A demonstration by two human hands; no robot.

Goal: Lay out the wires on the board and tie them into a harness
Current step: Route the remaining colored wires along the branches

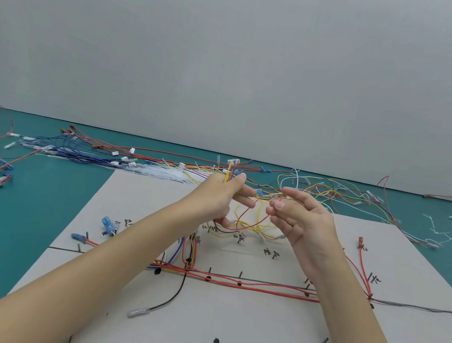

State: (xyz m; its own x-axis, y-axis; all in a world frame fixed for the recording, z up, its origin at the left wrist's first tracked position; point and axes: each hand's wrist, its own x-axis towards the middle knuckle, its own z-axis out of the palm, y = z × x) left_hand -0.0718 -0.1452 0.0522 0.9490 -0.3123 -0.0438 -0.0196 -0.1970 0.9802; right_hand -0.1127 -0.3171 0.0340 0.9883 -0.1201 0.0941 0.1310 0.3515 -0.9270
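Left hand (pixel 221 197) raised above the board (pixel 252 321), fingers curled round a small bundle of yellow and red wires (pixel 229 173) standing up past the thumb. Right hand (pixel 298 217) beside it, loosely curled, thumb and forefinger pinching a red wire (pixel 251 225) that loops down between both hands. Below, red wires (pixel 258 288) routed along pegs across the grey board on the green tabletop (pixel 10 239).
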